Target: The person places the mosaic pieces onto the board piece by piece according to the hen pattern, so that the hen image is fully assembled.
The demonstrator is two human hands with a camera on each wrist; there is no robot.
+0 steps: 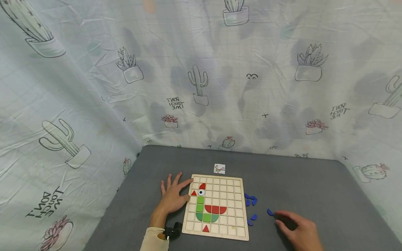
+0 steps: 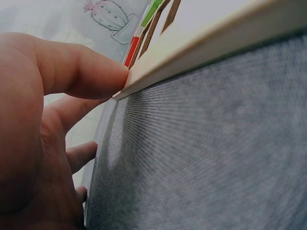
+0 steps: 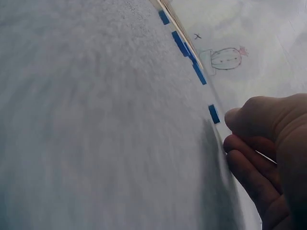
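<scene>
Clock positions are read from the centre of the grid board in the head view, with 12 at the far edge. The board lies flat on the grey counter. The left hand is at 9 o'clock: grip released, fingers spread, thumb and index finger touching the board edge. The right hand is between 3 and 4 o'clock: grip released, thumb and fingers bent with a gap between them. A single blue piece lies just beside its fingertips, at 3 o'clock. Other blue pieces lie near the board edge at 3 and 4 o'clock. On the board, an eye tile sits toward 11 o'clock and a red triangle at 7 o'clock. A small picture card lies at 12 o'clock.
</scene>
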